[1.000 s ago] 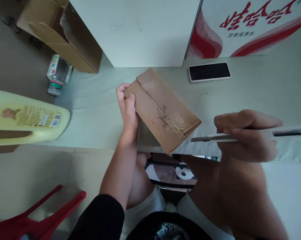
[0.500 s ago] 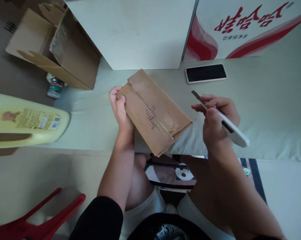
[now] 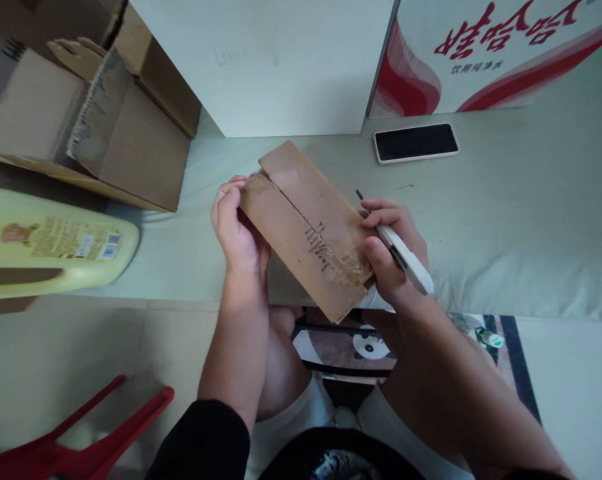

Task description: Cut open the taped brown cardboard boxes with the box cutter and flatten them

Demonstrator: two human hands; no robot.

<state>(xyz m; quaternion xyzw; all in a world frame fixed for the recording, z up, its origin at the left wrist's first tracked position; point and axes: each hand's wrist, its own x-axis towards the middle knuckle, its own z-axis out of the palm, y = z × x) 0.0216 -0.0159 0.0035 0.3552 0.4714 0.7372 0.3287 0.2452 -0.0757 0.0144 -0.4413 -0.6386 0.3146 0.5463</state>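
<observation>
A small brown cardboard box (image 3: pixel 301 227) is held up at a slant in front of me, with a seam running along its upper face and dark marks on it. My left hand (image 3: pixel 237 223) grips its left end, the thumb near the upper corner. At the right end, my right hand (image 3: pixel 393 247) is closed around a white utility knife (image 3: pixel 407 261). The knife's thin blade sticks out past the fingers, pointing up and left, apart from the box face. Fingers of that hand also touch the box's right edge.
A phone (image 3: pixel 415 143) lies on the green cloth (image 3: pixel 505 220), before a white box (image 3: pixel 281 73) and a red-and-white carton (image 3: pixel 495 80). Left are an open cardboard box (image 3: pixel 135 140) and a yellow jug (image 3: pixel 81 240). A red plastic piece (image 3: pixel 95 433) stands lower left.
My right hand has moved left with the utility knife and now touches the cardboard box. The box has shifted slightly right and down. The open box at left has tipped or slid toward me.
</observation>
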